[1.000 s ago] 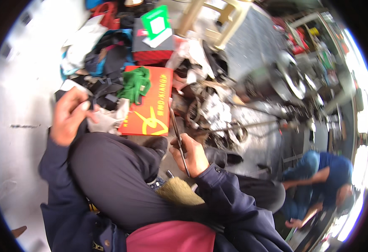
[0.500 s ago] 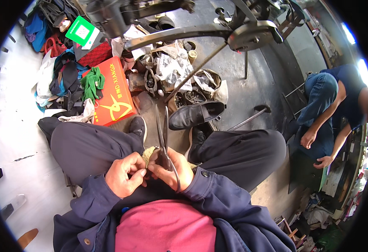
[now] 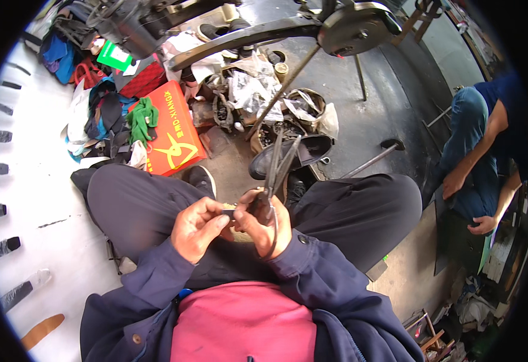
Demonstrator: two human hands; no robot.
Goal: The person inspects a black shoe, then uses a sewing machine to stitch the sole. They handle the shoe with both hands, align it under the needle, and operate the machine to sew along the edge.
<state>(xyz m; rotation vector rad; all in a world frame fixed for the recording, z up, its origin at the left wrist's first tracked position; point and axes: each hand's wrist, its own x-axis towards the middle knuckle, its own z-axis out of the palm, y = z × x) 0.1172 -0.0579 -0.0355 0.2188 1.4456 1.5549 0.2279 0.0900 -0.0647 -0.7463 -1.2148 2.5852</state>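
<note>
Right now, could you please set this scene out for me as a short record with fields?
Left hand: pinching a small dark piece
Right hand: holding scissors, fingertips close to the piece
Blades: apart, pointing away from the wearer
Beyond the hands: black shoe, partly behind the blades in this view
Left side: green cloth on a red-orange box
Right side: another person in jeans

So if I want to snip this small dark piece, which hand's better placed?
Probably your right hand: it already holds the scissors, blades parted and pointing away from you. Your left hand has its fingertips on the small dark piece, so it seems better for steadying.
</note>
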